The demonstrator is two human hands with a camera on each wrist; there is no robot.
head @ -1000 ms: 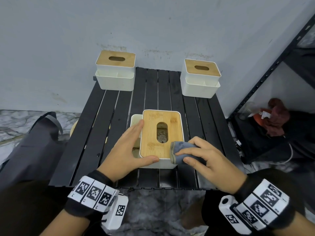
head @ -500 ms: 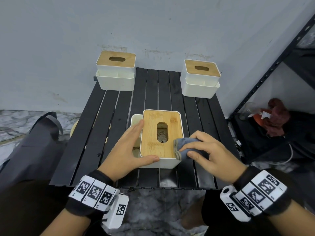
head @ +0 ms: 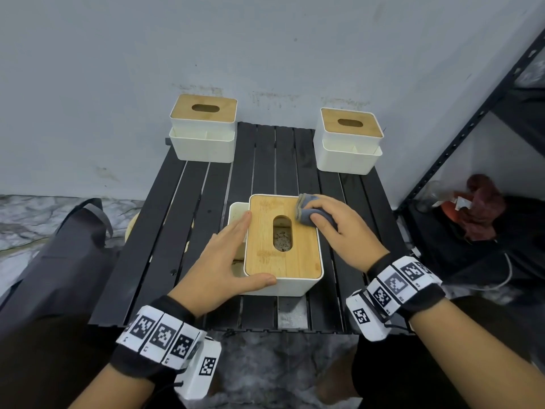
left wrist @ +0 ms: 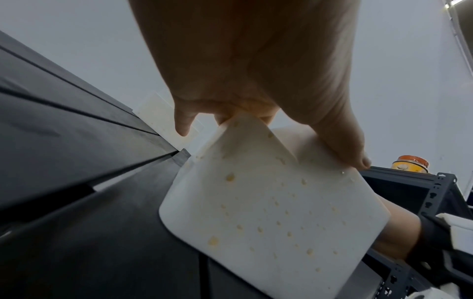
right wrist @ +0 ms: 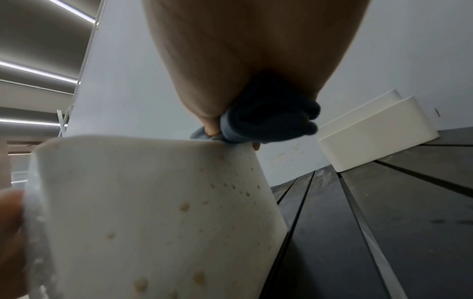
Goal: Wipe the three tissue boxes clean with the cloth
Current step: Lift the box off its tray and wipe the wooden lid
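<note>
The near tissue box (head: pixel 283 246) is set close to the front edge of the black slatted table (head: pixel 165 231), about in the middle. It is white with a wooden lid, and a long hole is cut in the lid. Small yellow-brown spots are seen on its white sides in both wrist views. The folded grey-blue cloth (head: pixel 306 212) is pressed on the far right corner of the lid. It is held by the right hand (head: pixel 345 231), whose fingers are curled and clamped on the cloth. The box is steadied by the left hand (head: pixel 227 261): the fingers are laid out straight and together along the left side of the box, and the thumb is pressed on the near edge of the lid.

A second tissue box (head: pixel 203 128) is placed at the far left corner of the table, and a third tissue box (head: pixel 349 140) at the far right corner. Both are set well apart from the near one. A dark metal shelf (head: pixel 460 137) is seen to the right of the table.
</note>
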